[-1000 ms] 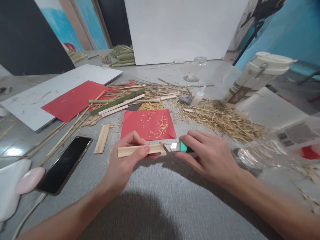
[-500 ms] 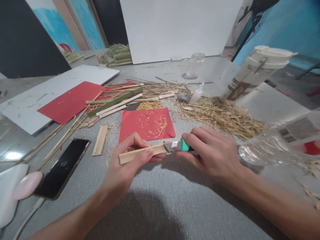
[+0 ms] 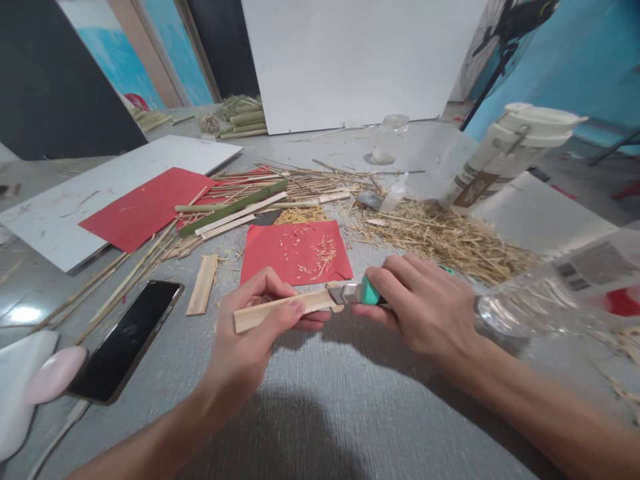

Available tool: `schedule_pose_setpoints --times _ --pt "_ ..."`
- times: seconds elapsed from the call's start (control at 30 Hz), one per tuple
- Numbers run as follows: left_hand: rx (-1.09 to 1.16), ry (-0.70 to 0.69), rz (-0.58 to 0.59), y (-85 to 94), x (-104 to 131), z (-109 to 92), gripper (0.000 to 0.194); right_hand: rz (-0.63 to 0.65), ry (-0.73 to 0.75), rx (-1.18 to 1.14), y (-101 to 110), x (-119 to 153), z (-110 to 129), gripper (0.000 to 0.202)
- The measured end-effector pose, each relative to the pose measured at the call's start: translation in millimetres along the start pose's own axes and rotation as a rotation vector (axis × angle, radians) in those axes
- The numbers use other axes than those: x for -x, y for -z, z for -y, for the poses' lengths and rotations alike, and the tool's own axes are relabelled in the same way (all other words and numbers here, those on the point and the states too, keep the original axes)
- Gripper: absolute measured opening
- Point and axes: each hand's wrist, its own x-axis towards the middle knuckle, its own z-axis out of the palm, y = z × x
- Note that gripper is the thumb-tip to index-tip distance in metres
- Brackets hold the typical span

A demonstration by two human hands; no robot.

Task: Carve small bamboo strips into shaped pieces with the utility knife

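Pinched between thumb and fingers of my left hand (image 3: 263, 313) is a pale flat bamboo strip (image 3: 280, 310), pointing right with a slight upward tilt. My right hand (image 3: 425, 300) is wrapped round a utility knife (image 3: 371, 291) with a green and black handle. The knife's blade touches the strip's right end, where a notch or curled sliver shows. Just beyond both hands lies a red sheet (image 3: 280, 250) strewn with thin shavings. A second short bamboo piece (image 3: 203, 285) rests on the table left of my left hand.
A phone (image 3: 130, 340) and a pink oval object (image 3: 57, 375) lie at left. Straw (image 3: 450, 240), a clear plastic bottle (image 3: 530, 300) and a tilted cream flask (image 3: 500, 160) are at right. Thin sticks (image 3: 300, 180), a glue bottle (image 3: 395, 193) and a glass jar (image 3: 390, 140) stand or lie farther back.
The view has shifted slightly, so the surroundings sit a little lower. Both hands keep their grips, and the blade stays against the strip's right end with hardly any movement.
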Motion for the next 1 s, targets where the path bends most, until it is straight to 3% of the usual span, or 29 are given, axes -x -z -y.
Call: schedule_pose_setpoints --times 0.27,0.4,0.47,0.7,0.87,1.0 --pt "0.059 0.046 0.001 -1.8 0.5 -0.7 0.025 0.018 -0.037 -0.027 -0.6 0.8 -3.1 0.052" --pt "0.096 0.105 0.088 -0.8 6.2 -0.7 0.027 0.001 -0.414 -0.047 -5.0 4.3 -29.1 0.045" --pt "0.095 0.092 0.096 1.5 6.3 0.7 0.026 -0.019 -0.517 -0.073 -8.0 6.4 -36.2 0.042" --pt "0.044 0.033 0.014 8.6 -9.8 11.3 0.022 0.161 -0.093 -0.538 -7.9 6.6 -16.1 0.045" --pt "0.025 0.08 -0.023 6.4 -14.9 11.4 0.021 0.246 0.045 -0.616 -5.9 7.9 -16.3 0.051" --pt "0.029 0.115 -0.011 7.2 -15.0 11.7 0.022 0.232 0.088 -0.596 -6.9 8.0 -15.4 0.05"
